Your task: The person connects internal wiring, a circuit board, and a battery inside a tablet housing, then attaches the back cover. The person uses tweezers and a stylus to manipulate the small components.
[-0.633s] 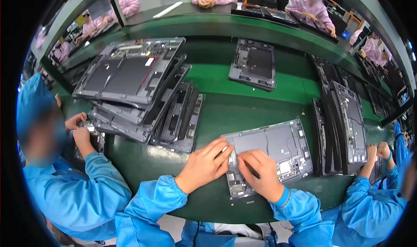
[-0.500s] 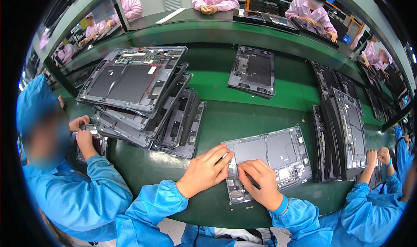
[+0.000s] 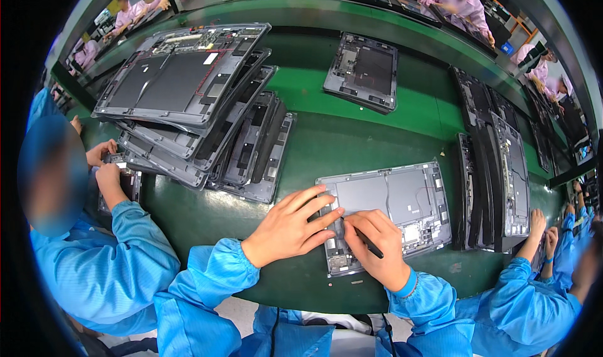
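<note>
Left forearm [image 3: 210,281] in from 7 o'clock, right forearm [image 3: 433,300] from 5. Left hand [image 3: 292,225] palm down, back up, loosely spread; fingers [image 3: 304,198] reach toward 2 o'clock, thumb toward 3. Right hand [image 3: 379,244] angled toward 10–11 o'clock, fingers curled, thumb and index in a pen-like pinch. Both elbows bent. Fingertips of both hands close together, contact unclear.

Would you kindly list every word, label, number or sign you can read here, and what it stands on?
None can be read.
Open device in front: pale marks, too small to read.
Top device of the left stack: white label, nothing legible.
</note>
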Demonstrator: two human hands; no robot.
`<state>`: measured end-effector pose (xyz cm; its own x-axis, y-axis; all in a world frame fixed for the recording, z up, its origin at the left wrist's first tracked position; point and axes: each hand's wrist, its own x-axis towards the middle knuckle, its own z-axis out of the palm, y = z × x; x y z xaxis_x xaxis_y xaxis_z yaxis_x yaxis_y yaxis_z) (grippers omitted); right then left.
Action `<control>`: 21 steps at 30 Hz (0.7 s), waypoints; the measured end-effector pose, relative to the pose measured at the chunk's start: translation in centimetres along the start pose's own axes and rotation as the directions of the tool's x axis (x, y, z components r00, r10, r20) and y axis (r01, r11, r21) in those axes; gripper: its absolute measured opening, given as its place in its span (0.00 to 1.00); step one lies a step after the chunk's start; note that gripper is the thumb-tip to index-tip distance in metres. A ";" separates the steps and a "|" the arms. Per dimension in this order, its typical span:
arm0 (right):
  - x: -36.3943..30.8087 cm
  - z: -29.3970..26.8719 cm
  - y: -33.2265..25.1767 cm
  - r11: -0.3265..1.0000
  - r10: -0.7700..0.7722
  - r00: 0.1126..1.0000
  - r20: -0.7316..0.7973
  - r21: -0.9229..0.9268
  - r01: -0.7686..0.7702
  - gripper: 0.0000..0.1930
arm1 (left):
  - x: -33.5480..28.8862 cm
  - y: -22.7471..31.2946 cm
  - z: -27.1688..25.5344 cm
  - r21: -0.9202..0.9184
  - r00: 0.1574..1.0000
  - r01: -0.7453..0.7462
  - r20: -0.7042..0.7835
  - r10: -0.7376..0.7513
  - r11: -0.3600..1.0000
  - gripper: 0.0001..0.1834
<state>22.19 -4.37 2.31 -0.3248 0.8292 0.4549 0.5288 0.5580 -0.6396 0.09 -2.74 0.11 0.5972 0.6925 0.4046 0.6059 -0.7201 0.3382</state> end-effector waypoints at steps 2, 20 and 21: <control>-0.1 -0.1 0.1 1.000 -0.012 1.000 -0.012 -0.008 0.011 0.10 | 0.0 0.0 0.1 0.021 1.000 -0.029 -0.007 0.029 0.999 0.27; -1.1 -0.9 0.6 0.998 -0.054 0.996 -0.070 0.019 0.055 0.09 | 0.4 0.3 -0.2 0.230 0.983 -0.170 -0.033 0.182 0.958 0.27; -1.2 -0.9 0.7 0.999 -0.047 0.994 -0.103 -0.018 0.045 0.09 | 0.4 0.3 -0.3 0.230 0.980 -0.186 -0.030 0.198 0.955 0.28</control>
<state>23.68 -4.95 1.87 -0.2662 0.7944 0.5459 0.5276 0.5941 -0.6072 0.37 -2.66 0.62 0.6893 0.5345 0.4890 0.5884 -0.8068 0.0524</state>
